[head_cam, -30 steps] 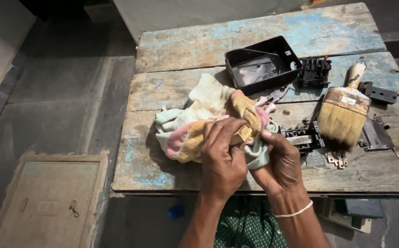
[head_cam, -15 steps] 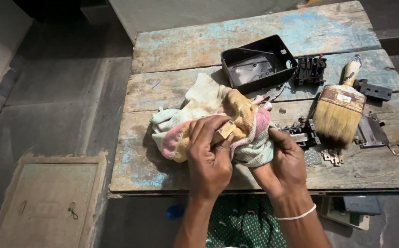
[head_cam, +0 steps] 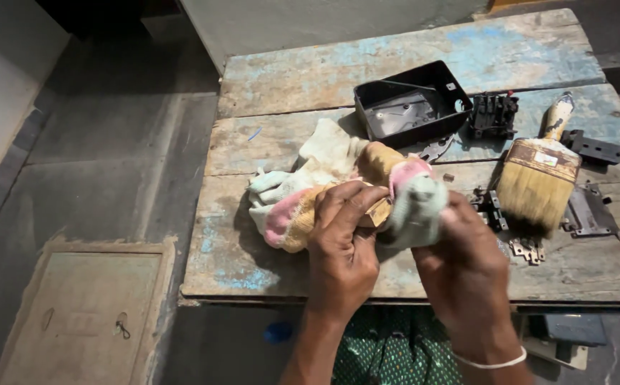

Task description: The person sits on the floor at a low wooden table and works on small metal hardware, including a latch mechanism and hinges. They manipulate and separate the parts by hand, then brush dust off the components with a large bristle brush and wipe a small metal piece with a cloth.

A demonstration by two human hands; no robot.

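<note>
A crumpled multicoloured cloth (head_cam: 324, 178) of cream, pink, yellow and pale green lies on a worn wooden table (head_cam: 410, 57). My left hand (head_cam: 342, 249) grips a small tan block (head_cam: 376, 212) wrapped partly in the cloth. My right hand (head_cam: 463, 267) is bunched around the pale green end of the cloth (head_cam: 418, 207), pressing it against the block. Both hands are above the table's near edge. A white bangle (head_cam: 495, 361) circles my right wrist.
A black open metal box (head_cam: 411, 103) sits behind the cloth. A wide paintbrush (head_cam: 539, 171) lies to the right among black metal parts (head_cam: 494, 114), flat plates (head_cam: 589, 210) and small hinges (head_cam: 527, 249). A floor hatch (head_cam: 74, 321) is at lower left.
My right hand has lifted and pulled the green end of the cloth up over the block. My left hand keeps its grip. The view has shifted slightly.
</note>
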